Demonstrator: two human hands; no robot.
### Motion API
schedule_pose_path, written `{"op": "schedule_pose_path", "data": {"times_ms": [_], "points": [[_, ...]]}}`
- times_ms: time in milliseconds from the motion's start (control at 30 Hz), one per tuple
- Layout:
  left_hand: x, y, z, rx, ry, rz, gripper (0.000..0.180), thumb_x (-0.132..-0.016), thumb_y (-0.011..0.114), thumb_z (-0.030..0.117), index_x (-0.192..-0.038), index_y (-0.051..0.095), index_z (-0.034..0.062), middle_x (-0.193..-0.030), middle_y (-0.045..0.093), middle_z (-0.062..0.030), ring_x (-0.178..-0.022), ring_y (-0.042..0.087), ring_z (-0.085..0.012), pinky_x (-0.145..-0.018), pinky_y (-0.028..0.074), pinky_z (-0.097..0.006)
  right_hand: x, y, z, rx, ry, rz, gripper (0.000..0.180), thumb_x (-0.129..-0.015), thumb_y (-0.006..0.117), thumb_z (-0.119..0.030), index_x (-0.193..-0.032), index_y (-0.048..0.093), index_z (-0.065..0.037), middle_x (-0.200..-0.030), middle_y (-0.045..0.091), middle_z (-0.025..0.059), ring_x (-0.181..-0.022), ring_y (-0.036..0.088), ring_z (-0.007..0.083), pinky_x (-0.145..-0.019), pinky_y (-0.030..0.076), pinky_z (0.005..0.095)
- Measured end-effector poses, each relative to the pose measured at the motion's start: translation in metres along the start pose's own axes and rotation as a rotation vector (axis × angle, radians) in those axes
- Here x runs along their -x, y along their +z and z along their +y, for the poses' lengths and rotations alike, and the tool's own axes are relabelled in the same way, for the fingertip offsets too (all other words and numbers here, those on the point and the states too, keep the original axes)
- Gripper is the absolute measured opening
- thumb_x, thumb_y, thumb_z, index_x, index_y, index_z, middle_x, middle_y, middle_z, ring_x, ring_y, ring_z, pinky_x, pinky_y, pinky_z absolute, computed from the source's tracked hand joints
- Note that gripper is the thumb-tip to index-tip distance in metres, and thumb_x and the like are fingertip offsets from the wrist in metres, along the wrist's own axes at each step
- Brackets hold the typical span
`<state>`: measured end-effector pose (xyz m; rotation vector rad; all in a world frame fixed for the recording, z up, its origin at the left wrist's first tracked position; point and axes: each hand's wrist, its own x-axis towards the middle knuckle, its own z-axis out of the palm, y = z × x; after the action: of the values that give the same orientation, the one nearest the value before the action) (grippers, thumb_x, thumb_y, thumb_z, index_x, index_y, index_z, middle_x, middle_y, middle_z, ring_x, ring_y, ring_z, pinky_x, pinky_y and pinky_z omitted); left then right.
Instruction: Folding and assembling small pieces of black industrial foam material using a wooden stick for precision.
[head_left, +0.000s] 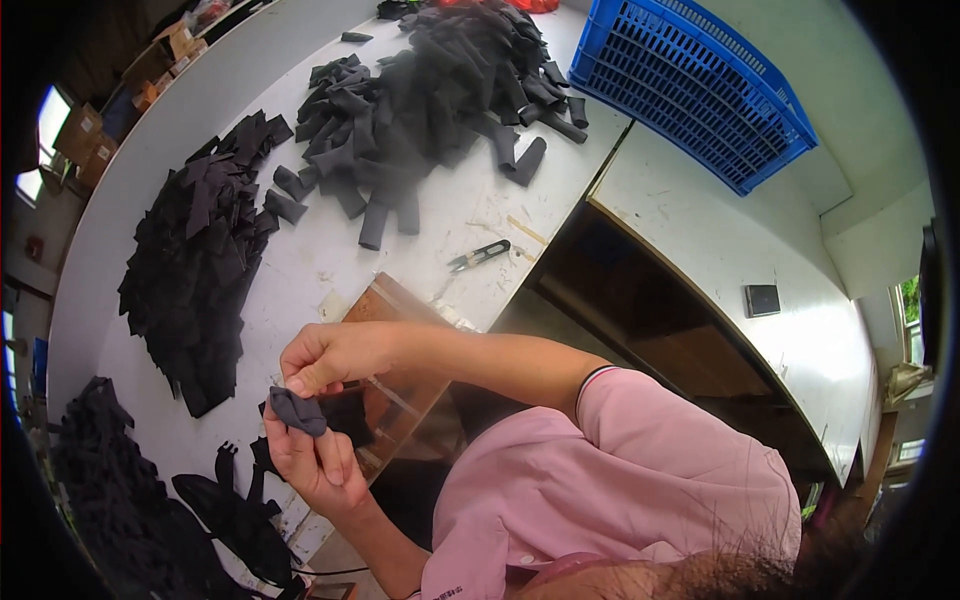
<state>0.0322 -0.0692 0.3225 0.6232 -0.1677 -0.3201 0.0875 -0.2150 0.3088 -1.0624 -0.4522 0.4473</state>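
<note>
A small folded piece of dark grey fabric is held above the table's near left part. My left hand is closed under it, with the piece lying over the fingers. From above, my right hand pinches the upper edge of the same piece between thumb and fingertips. Partly hidden behind my hands, more black fabric lies by a brown wooden panel. Farther off, a pair of thread snips rests on the white table, away from both hands.
A big heap of dark grey fabric pieces covers the far table. Left of it lies a black fabric pile, with another dark pile and black straps nearer. A blue plastic crate and small black box stand right, beyond a gap.
</note>
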Motion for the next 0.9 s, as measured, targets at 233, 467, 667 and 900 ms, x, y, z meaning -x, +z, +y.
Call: {"op": "schedule_pose_path", "data": {"times_ms": [233, 467, 667, 900], "points": [[-0.002, -0.04, -0.008, 0.091, -0.179, 0.236, 0.024, -0.083, 0.05, 0.002, -0.106, 0.045, 0.0016, -0.085, 0.056, -0.0062, -0.04, 0.033, -0.0049, -0.035, 0.026, -0.017, 0.012, -0.004, 0.033, 0.04, 0.082, 0.206, 0.026, -0.082, 0.058, -0.028, -0.072, 0.055, -0.004, -0.06, 0.045, -0.0026, -0.051, 0.039, 0.0059, -0.046, 0.032, 0.0188], [-0.016, -0.015, 0.012, -1.114, 0.428, 0.016, 0.024, -0.08, 0.058, 0.007, -0.1, 0.054, -0.0051, -0.096, 0.057, -0.0104, -0.082, 0.052, -0.0123, -0.076, 0.041, -0.023, 0.02, 0.008, 0.001, 0.349, 0.061, 0.332, 0.032, -0.083, 0.054, -0.033, -0.079, 0.055, -0.001, -0.063, 0.046, -0.0002, -0.056, 0.044, 0.0082, -0.049, 0.036, 0.0218], [-0.005, 0.004, 0.015, -0.556, 0.466, 0.196, 0.005, -0.081, 0.055, 0.0, -0.085, 0.056, -0.0026, -0.088, 0.06, -0.0109, -0.081, 0.054, -0.0145, -0.078, 0.042, -0.028, 0.017, 0.033, -0.043, 1.43, -0.44, 0.149, 0.039, -0.075, 0.057, -0.041, -0.077, 0.053, -0.001, -0.067, 0.05, 0.007, -0.063, 0.052, 0.0205, -0.053, 0.042, 0.0303], [-0.001, -0.012, -0.006, -0.71, 0.509, 0.327, 0.007, -0.078, 0.053, -0.004, -0.084, 0.056, -0.0026, -0.088, 0.059, -0.0085, -0.08, 0.053, -0.0127, -0.076, 0.041, -0.026, 0.017, 0.022, -0.01, 1.499, -0.409, 0.216, 0.025, -0.071, 0.062, -0.025, -0.065, 0.048, -0.005, -0.061, 0.046, 0.0059, -0.056, 0.051, 0.023, -0.046, 0.04, 0.033]]}}
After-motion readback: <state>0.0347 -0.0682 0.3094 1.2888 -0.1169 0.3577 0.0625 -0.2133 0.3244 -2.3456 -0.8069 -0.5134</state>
